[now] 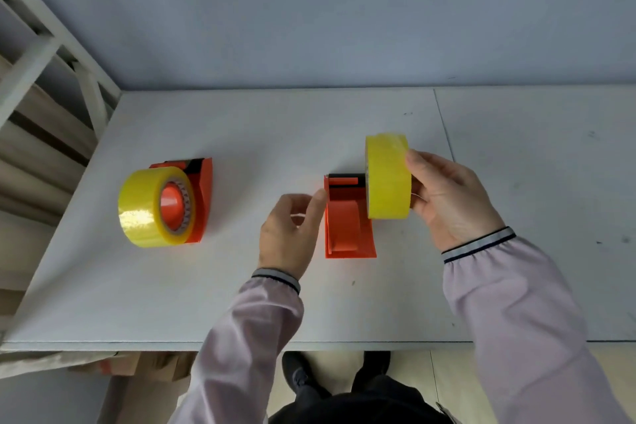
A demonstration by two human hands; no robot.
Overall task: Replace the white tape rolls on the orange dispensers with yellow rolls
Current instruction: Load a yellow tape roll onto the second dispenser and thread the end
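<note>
The right hand (451, 198) grips a yellow tape roll (388, 175) on edge; left hand (290, 234) fingers, loosely curled, touch the orange plastic dispenser (347, 220).

Soft, even light is falling from above; faint shadows are showing, wide-angle bending is warping edges, and slight blur is softening everything.

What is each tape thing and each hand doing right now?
Left dispenser: lying on its side, yellow roll mounted on its hub.
Right dispenser: on the table, no roll seated yet.
Second yellow roll: upright, held at the right dispenser's side.
Right hand: grips that roll.
Left hand: fingertips touch the right dispenser's left edge.
</note>
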